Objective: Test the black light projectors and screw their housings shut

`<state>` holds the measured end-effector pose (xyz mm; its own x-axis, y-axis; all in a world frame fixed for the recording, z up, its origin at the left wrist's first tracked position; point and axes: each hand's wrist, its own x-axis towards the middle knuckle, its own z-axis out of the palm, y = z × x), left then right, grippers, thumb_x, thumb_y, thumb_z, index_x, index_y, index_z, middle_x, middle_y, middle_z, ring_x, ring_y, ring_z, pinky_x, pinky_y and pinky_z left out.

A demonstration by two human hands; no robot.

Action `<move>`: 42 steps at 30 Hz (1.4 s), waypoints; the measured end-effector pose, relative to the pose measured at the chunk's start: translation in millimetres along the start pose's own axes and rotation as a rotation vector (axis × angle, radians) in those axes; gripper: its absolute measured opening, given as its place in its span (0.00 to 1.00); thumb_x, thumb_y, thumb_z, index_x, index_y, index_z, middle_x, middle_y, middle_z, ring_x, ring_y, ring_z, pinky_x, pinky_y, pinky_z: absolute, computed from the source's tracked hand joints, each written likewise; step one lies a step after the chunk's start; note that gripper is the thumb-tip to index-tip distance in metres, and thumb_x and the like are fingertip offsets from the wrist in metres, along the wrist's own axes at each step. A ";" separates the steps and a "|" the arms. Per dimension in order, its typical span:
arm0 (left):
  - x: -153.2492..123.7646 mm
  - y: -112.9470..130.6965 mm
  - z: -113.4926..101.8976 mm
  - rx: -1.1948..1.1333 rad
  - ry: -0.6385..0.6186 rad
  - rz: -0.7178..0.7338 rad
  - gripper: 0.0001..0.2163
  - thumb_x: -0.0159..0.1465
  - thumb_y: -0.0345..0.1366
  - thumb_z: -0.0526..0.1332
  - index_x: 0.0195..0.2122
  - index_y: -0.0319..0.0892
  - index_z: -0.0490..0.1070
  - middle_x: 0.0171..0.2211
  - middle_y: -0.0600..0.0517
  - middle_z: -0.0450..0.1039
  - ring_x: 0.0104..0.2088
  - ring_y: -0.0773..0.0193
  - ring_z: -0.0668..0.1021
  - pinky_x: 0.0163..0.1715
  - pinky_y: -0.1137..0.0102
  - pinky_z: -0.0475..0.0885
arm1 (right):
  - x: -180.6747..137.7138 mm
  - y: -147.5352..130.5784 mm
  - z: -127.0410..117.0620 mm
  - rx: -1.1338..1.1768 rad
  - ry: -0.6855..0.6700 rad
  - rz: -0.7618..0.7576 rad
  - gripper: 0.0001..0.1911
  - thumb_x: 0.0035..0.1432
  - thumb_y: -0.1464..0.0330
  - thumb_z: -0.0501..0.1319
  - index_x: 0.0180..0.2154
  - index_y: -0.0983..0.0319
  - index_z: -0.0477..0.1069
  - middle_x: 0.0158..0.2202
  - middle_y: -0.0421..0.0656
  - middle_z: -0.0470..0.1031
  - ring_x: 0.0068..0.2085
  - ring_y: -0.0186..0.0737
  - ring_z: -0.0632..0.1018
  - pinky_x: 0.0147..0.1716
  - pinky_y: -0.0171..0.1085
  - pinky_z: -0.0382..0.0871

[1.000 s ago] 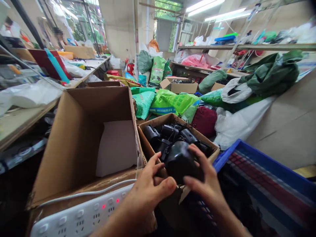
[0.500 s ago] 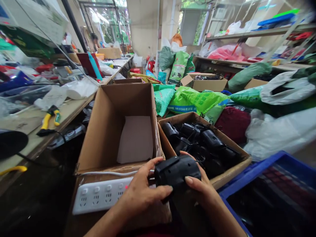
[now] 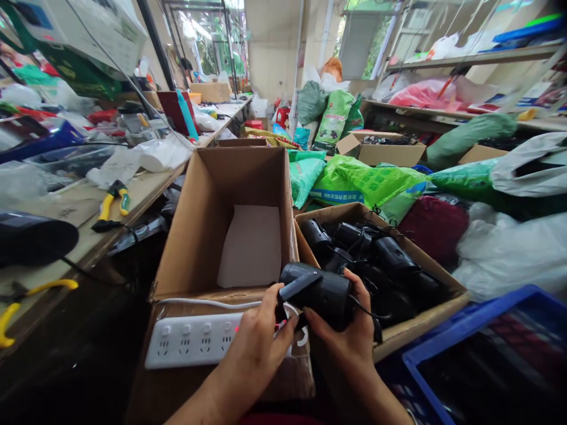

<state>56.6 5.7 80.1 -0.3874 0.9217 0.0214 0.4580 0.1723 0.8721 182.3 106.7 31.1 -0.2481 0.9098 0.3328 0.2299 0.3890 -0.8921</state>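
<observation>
A black cylindrical device (image 3: 330,292) with a flat swivel bracket and a thin cable is held up in front of me, above the box edge. My left hand (image 3: 259,333) is closed on the bracket at its left end. My right hand (image 3: 349,336) grips the body from below and the right, thumb toward the bracket. Just beside my left hand, a white power strip (image 3: 195,341) with a red light lies on a cardboard surface. Part of the strip's right end is hidden by that hand.
A tall open carton (image 3: 186,236) with a cardboard sheet inside stands ahead. To its right, another carton (image 3: 425,319) holds several similar black devices. A blue crate (image 3: 411,366) sits at lower right. Yellow-handled pliers (image 3: 106,209) lie on the left bench (image 3: 84,248).
The black device has been turned over in my hands, so its bracket and cable now show. My left hand has shifted onto the bracket. The view has swung slightly left.
</observation>
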 end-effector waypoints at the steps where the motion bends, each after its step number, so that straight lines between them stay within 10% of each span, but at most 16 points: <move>1: 1.9 0.1 -2.1 -0.017 0.007 0.003 0.15 0.63 0.36 0.56 0.51 0.41 0.63 0.36 0.46 0.78 0.35 0.56 0.79 0.36 0.63 0.72 | 0.3 2.3 1.5 0.002 -0.022 0.021 0.47 0.43 0.57 0.70 0.60 0.56 0.50 0.52 0.50 0.65 0.50 0.53 0.71 0.52 0.53 0.64; 5: 10.2 -1.3 -20.8 -0.079 0.025 -0.062 0.09 0.61 0.34 0.58 0.43 0.41 0.65 0.33 0.49 0.78 0.34 0.57 0.80 0.34 0.66 0.71 | 0.5 6.2 -19.3 0.081 -0.400 0.146 0.54 0.42 0.56 0.70 0.64 0.58 0.44 0.54 0.51 0.67 0.54 0.56 0.70 0.52 0.54 0.64; 9: 12.1 -4.8 -40.8 -0.085 0.054 -0.130 0.09 0.59 0.35 0.61 0.41 0.41 0.65 0.32 0.51 0.79 0.34 0.58 0.80 0.34 0.66 0.71 | 1.8 9.3 -72.3 0.006 -0.957 0.254 0.22 0.44 0.57 0.69 0.40 0.60 0.74 0.33 0.43 0.77 0.35 0.47 0.77 0.33 0.40 0.73; 12: 9.5 -4.4 -46.9 -0.063 0.065 -0.151 0.10 0.59 0.36 0.62 0.40 0.42 0.66 0.29 0.53 0.78 0.31 0.58 0.80 0.30 0.68 0.70 | 13.4 28.4 -93.9 -0.257 -0.680 0.261 0.17 0.45 0.55 0.68 0.26 0.61 0.71 0.23 0.40 0.71 0.25 0.38 0.72 0.23 0.35 0.67; 15: 5.7 -0.9 -48.0 -0.083 0.043 -0.134 0.10 0.59 0.38 0.62 0.40 0.42 0.66 0.29 0.53 0.78 0.30 0.59 0.80 0.29 0.69 0.70 | 30.1 62.3 -84.2 -0.441 -0.380 0.174 0.29 0.39 0.57 0.70 0.43 0.63 0.70 0.34 0.44 0.72 0.25 0.36 0.71 0.25 0.37 0.70; 20: -1.5 0.5 -58.2 -0.214 0.036 -0.097 0.11 0.59 0.37 0.63 0.41 0.43 0.66 0.30 0.54 0.78 0.31 0.62 0.80 0.30 0.71 0.71 | 48.1 103.5 -51.5 -0.446 -0.398 0.037 0.21 0.45 0.56 0.63 0.39 0.63 0.73 0.33 0.47 0.74 0.29 0.43 0.76 0.31 0.42 0.73; 26: -6.5 -15.8 -82.7 -0.563 0.180 -0.231 0.18 0.51 0.37 0.70 0.38 0.41 0.64 0.27 0.53 0.79 0.27 0.62 0.80 0.27 0.71 0.75 | 50.5 77.1 -51.3 -0.459 -0.296 0.003 0.19 0.56 0.55 0.54 0.44 0.59 0.68 0.35 0.49 0.77 0.38 0.52 0.78 0.39 0.45 0.71; 33: -13.8 -34.0 -90.2 -0.834 0.295 -0.317 0.23 0.46 0.35 0.73 0.36 0.41 0.61 0.24 0.54 0.78 0.25 0.60 0.81 0.25 0.68 0.77 | 24.6 29.2 -9.4 -0.233 -0.660 -0.285 0.12 0.60 0.61 0.56 0.36 0.60 0.74 0.35 0.46 0.71 0.36 0.41 0.75 0.35 0.37 0.70; 42: -28.6 -49.1 -100.5 -0.869 0.283 -0.302 0.21 0.48 0.34 0.72 0.38 0.41 0.62 0.26 0.52 0.80 0.27 0.58 0.82 0.25 0.67 0.78 | 3.7 8.9 27.1 -0.043 -0.871 -0.227 0.07 0.57 0.66 0.61 0.35 0.63 0.74 0.29 0.43 0.78 0.31 0.41 0.78 0.29 0.35 0.71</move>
<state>-35.2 -64.0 85.9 -0.6227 0.7428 -0.2459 -0.4015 -0.0336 0.9153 157.9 109.7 16.1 -0.9132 0.3847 0.1345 0.1187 0.5669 -0.8152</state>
